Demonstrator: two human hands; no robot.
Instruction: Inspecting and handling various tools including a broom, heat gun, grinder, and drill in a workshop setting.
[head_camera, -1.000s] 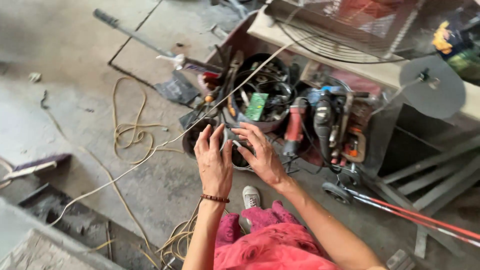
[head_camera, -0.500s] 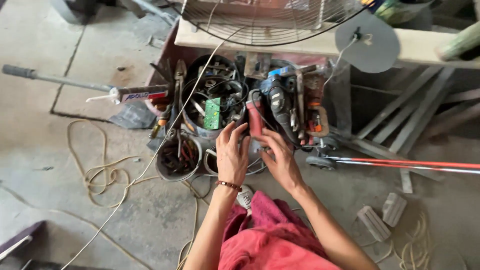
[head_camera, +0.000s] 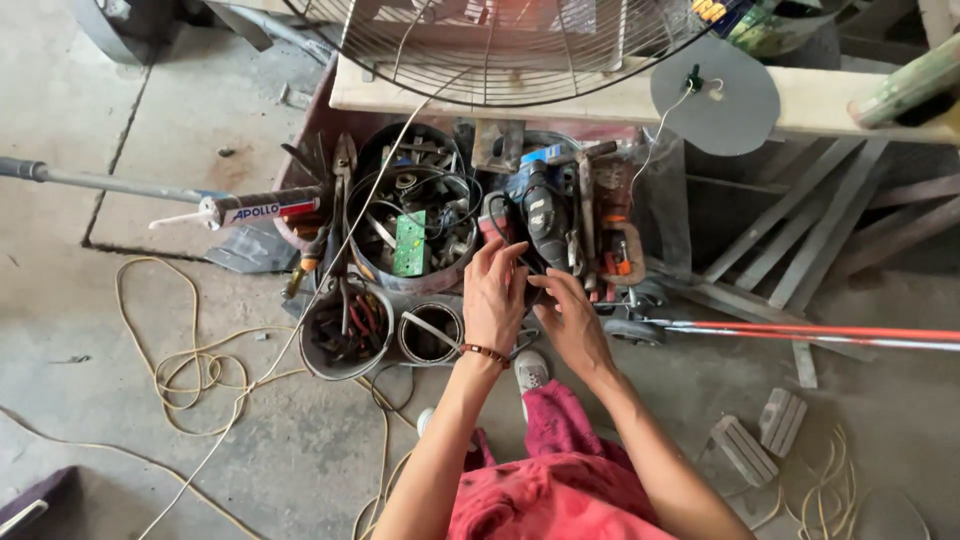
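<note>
Black power tool (head_camera: 548, 222), one, long axis running away from the person; left hand (head_camera: 494, 297) and right hand (head_camera: 572, 318), two, fingers spread, touching its near end.

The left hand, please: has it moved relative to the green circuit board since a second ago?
Yes. The left hand was below the green circuit board and now lies to its right, nearer the black power tool.
</note>
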